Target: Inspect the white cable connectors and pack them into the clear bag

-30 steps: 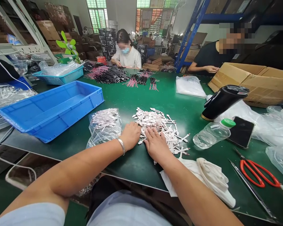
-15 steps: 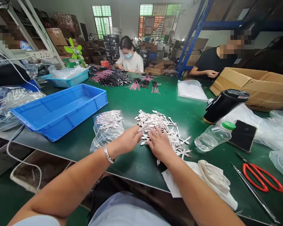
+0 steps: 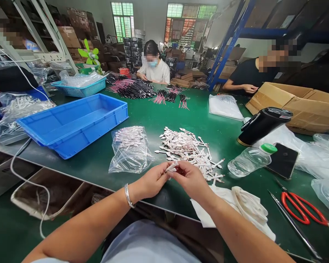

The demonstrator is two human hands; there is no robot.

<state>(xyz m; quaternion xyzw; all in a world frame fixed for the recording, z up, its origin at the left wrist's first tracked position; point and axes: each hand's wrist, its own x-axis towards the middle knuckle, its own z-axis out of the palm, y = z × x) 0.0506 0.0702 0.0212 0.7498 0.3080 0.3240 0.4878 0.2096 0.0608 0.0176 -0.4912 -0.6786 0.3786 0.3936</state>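
Observation:
Just in front of the pile, my left hand [image 3: 151,180] is closed around a few short white cables [image 3: 171,167] with connector ends. My right hand [image 3: 194,179] meets it, thumb and fingers pinched at the same cables; its fingertips are partly hidden. Behind both hands spreads a loose pile of white cables [image 3: 181,143] on the green table [image 3: 159,117]. Left of the pile lies a clear plastic bag [image 3: 131,155] with more white cables inside. A white cloth [image 3: 244,208] rests near my right forearm.
At left stands a blue bin [image 3: 76,126]. To the right are a water bottle [image 3: 248,160], a black tumbler [image 3: 263,126], a phone [image 3: 283,160], red-handled scissors [image 3: 304,208] and metal tweezers [image 3: 293,224]. Black-and-pink wires [image 3: 134,88] lie farther back, near two people.
My right hand has left the pile and come back toward me to meet my left hand. The left hand has drawn nearer to me too, with white cables in it.

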